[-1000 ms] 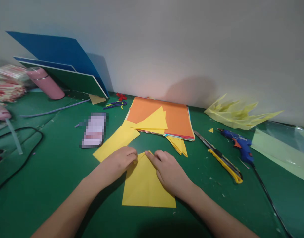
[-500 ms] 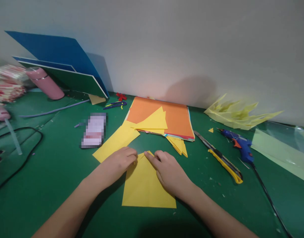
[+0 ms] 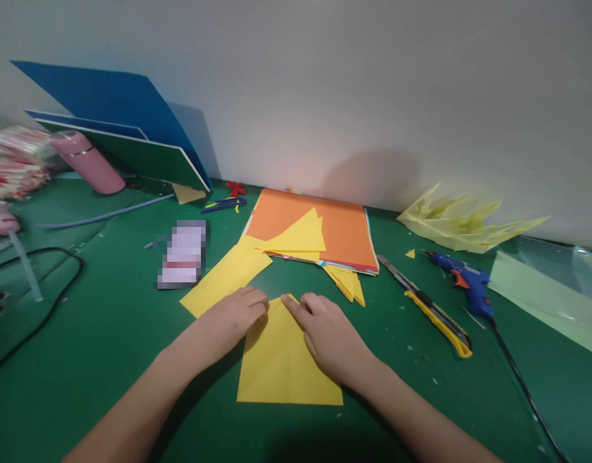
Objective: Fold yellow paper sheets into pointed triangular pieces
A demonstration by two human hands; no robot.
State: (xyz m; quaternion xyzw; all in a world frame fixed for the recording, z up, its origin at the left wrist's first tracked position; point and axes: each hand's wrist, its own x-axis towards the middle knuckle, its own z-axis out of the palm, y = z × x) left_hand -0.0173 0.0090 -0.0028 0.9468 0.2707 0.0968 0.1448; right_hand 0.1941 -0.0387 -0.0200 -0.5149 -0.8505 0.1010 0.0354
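Pressing down on a folded yellow paper sheet (image 3: 281, 360) on the green bench (image 3: 107, 334), the left hand (image 3: 233, 315) lies curled, knuckles bent, at the sheet's upper left edge while the right hand (image 3: 327, 334) flattens the peak with an outstretched forefinger. Little has shifted over the past second (both hands hold their places), suggesting a crease under pressure. An orange paper stack (image 3: 344, 231) and a yellow utility knife (image 3: 434, 312) lie beyond.

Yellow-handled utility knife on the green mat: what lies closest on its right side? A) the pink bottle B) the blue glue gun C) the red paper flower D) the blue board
B: the yellow-handled utility knife lies on the green mat with the blue glue gun just to its right; the other three sit far off to the left.
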